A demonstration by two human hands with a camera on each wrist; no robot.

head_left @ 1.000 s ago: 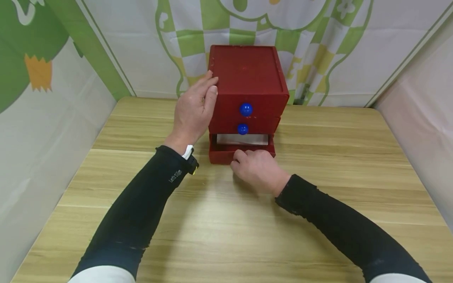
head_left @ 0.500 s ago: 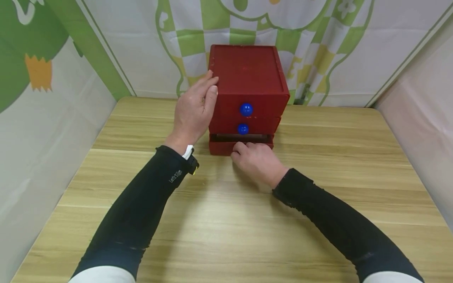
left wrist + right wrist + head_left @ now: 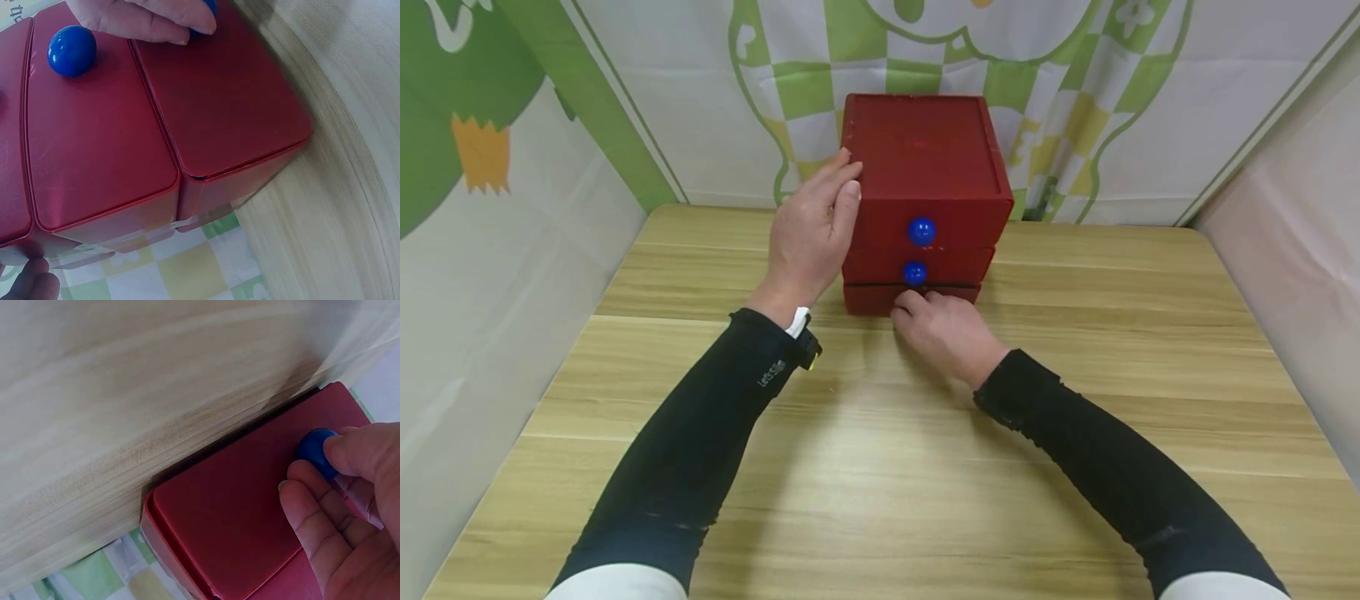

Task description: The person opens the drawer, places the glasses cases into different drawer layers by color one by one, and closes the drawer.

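Note:
A red drawer cabinet with three stacked drawers stands at the back of the table. My left hand rests against its left side with fingers straight. In the left wrist view those fingertips show at the cabinet's edge. My right hand is at the bottom drawer, its thumb and fingers pinching a blue knob. That drawer's front sits almost level with the ones above, a thin dark gap along its top. Blue knobs mark the top drawer and the middle drawer.
The wooden table spreads in front and to both sides of the cabinet. Right behind it hangs a green and white checkered curtain. Pale fabric walls close off the left and right sides.
The bottom drawer has slid back into the cabinet, covering the white inside seen earlier. My right hand has moved forward with it. The left hand has stayed in place.

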